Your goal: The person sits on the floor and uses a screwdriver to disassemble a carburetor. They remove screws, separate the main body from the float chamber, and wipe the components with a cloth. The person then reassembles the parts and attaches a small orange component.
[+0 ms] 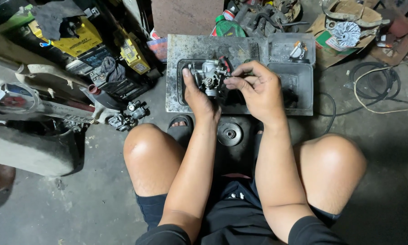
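My left hand grips a small grey metal carburetor from below and the left, holding it up over a dirty metal tray. Pressed against the carburetor's right side, my right hand has its fingertips pinched there; whether they hold a small part is too small to tell. Both forearms reach forward between my bare knees. A round metal disc with a hub lies on the floor just below my hands.
A second carburetor sits on the floor at left beside a motorcycle body. Yellow batteries, a green bottle, a cardboard box holding a finned part and coiled cables surround the tray.
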